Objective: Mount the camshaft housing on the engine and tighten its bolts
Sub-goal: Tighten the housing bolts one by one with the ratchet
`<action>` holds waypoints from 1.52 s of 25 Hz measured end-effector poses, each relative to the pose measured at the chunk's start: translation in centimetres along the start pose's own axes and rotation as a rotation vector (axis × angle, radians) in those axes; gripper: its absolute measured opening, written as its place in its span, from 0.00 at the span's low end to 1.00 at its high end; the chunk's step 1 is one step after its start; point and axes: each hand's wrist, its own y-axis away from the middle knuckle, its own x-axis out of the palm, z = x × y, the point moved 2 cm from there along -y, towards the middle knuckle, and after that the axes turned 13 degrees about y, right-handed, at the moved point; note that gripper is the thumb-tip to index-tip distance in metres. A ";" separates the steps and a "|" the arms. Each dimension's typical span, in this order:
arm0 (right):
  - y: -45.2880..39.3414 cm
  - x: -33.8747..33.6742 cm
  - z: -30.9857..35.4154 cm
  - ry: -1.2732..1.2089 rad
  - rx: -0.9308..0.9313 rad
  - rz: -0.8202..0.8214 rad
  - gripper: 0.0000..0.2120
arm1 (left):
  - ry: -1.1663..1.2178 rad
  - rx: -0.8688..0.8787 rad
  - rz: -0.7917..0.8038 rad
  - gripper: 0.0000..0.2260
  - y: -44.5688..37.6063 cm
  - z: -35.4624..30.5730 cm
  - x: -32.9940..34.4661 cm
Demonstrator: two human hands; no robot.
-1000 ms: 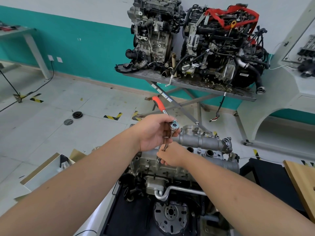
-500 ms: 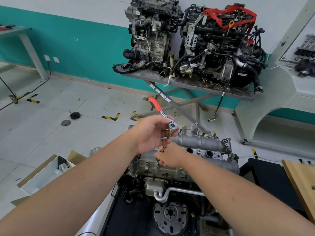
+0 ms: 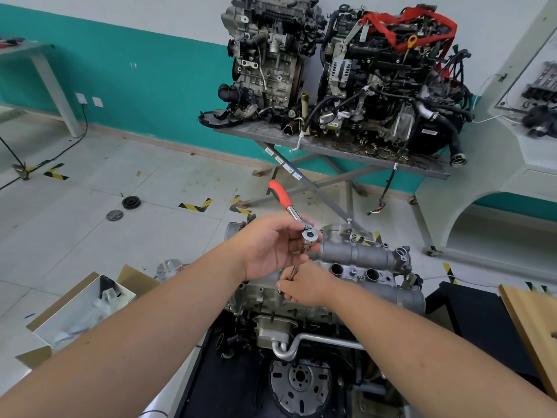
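The engine (image 3: 280,306) stands in front of me with the grey camshaft housing (image 3: 358,254) lying across its top. A ratchet wrench (image 3: 309,233) with an orange handle points up and to the left, and a thin extension runs down from its head. My left hand (image 3: 271,248) grips the ratchet at its head. Lower down, my right hand (image 3: 304,285) pinches the extension shaft close to the near left end of the housing. The shaft's tip and the bolt under it are hidden by my fingers.
Two other engines (image 3: 340,70) sit on a grey metal stand (image 3: 331,146) behind. An open cardboard box (image 3: 78,309) lies on the floor to the left, two round parts (image 3: 130,203) further back. A wooden board (image 3: 533,324) is at the right edge.
The ratchet handle has swung a little further to the left while my left hand stays at its head. My right hand remains on the extension at the housing.
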 end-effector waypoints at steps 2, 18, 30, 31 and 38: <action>0.0 -0.1 0.3 -0.023 -0.014 -0.025 0.12 | -0.018 0.011 0.031 0.07 0.0 -0.1 0.4; 0.3 -0.9 0.7 -0.042 0.009 -0.014 0.13 | -0.079 0.012 0.022 0.06 -0.1 -0.7 1.3; -0.2 -0.4 0.8 -0.011 0.042 -0.005 0.14 | -0.067 -0.032 0.032 0.07 -0.4 -1.2 0.2; -0.1 -0.3 0.8 -0.032 0.050 0.000 0.14 | -0.081 -0.046 0.042 0.07 -0.4 -1.3 0.1; 1.0 1.1 2.0 -0.263 0.135 -0.085 0.12 | -0.268 -0.206 0.185 0.10 -0.4 -2.3 0.5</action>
